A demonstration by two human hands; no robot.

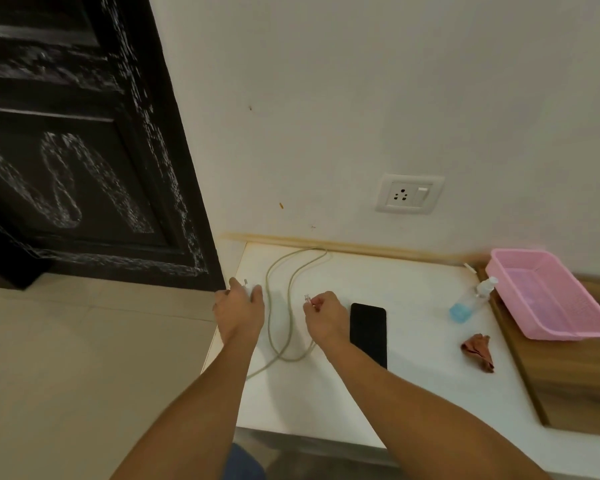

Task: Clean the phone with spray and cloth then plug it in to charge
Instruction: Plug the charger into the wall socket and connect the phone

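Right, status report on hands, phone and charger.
Left hand shut on charger plug; right hand pinching cable connector. Phone flat on table, not connected. Wall socket empty, nothing blocking.

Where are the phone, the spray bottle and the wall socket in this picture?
phone [368, 332]: head view, middle of its dark screen.
spray bottle [465, 304]: head view, on its clear body above the blue liquid.
wall socket [403, 194]: head view, at the pin holes of the white plate.

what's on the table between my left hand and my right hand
Loops of the pale green charging cable lie on the white table between the left hand and right hand, seen from the head view.
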